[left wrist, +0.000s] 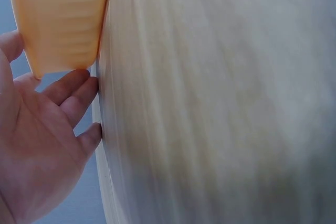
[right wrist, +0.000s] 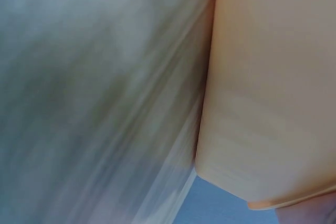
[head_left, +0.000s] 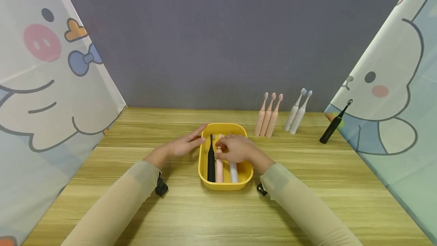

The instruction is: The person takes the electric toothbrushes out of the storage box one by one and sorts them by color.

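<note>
A yellow rounded-rectangle plastic box (head_left: 227, 186) stands on a pale wood-grain table (head_left: 211, 219) between the person's two hands. The left hand (head_left: 182, 146) is at the box's far left corner, its fingers extended and spread apart, with thumb and fingertips touching the outside and rim. The right hand (head_left: 239, 149) reaches over the right side into the box, thumb and fingers bent above a pale pink electric toothbrush with a long cylindrical handle (head_left: 219, 173); I cannot tell whether they pinch it, and the right wrist view shows mainly the box's side wall. That pink toothbrush lies in the middle of the box, its head toward the far end. To its left, near the box's left wall, lies a slim matte black electric toothbrush (head_left: 211, 166), and to its right a white electric toothbrush (head_left: 233, 174), partly hidden by the right hand. Beyond the box, toward the back right of the table, three pale pink electric toothbrushes (head_left: 265, 123) stand close together on their ends, two white electric toothbrushes with bluish heads (head_left: 297, 120) stand beside them, and a single black electric toothbrush (head_left: 330, 130) stands farther right, well apart. A plain dark grey panel (head_left: 218, 41) rises behind the table, flanked by cartoon-printed cloth on the left (head_left: 51, 98) and right (head_left: 389, 86)
</note>
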The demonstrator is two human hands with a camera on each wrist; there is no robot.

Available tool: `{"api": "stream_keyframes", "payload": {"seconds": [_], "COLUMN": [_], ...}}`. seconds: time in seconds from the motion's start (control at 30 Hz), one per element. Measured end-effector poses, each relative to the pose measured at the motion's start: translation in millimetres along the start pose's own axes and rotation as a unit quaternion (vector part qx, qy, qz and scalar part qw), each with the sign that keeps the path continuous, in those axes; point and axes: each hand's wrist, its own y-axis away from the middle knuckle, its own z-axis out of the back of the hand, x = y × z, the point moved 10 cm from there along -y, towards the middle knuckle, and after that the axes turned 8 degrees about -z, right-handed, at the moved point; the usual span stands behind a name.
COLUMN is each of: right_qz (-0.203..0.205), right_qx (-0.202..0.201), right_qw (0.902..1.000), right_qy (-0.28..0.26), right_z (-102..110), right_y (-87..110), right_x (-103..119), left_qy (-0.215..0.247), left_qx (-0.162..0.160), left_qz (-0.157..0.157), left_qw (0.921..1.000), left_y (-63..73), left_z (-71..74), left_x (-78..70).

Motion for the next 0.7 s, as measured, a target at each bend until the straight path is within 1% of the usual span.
{"api": "stream_keyframes", "payload": {"seconds": [0.17, 0.3, 0.47, 0.57, 0.7], "right_qz": [-0.002, -0.008, -0.004, 0.004, 0.010], "right_qx": [-0.016, -0.019, -0.034, -0.040, -0.039], "right_qw": [0.9986, 0.9943, 0.9892, 0.9844, 0.9764], "right_qy": [-0.050, -0.105, -0.143, -0.171, -0.212], "right_z": [5, 7, 10, 14, 16], "right_y": [0.5, 2.0, 2.0, 3.4, 5.6], "right_x": [-2, -5, -8, -8, -8], "left_qy": [-0.004, -0.003, 0.001, 0.004, 0.004], "left_qx": [-0.002, -0.003, -0.001, 0.000, -0.001], "left_qz": [0.007, 0.010, 0.013, 0.015, 0.017], "left_qw": [1.0000, 0.9999, 0.9999, 0.9999, 0.9998], "left_y": [0.2, -0.2, -0.1, 0.0, 0.5], "left_z": [0.6, 0.7, 0.4, 0.6, 0.9], "left_x": [2.0, 3.2, 3.5, 3.7, 3.4]}}
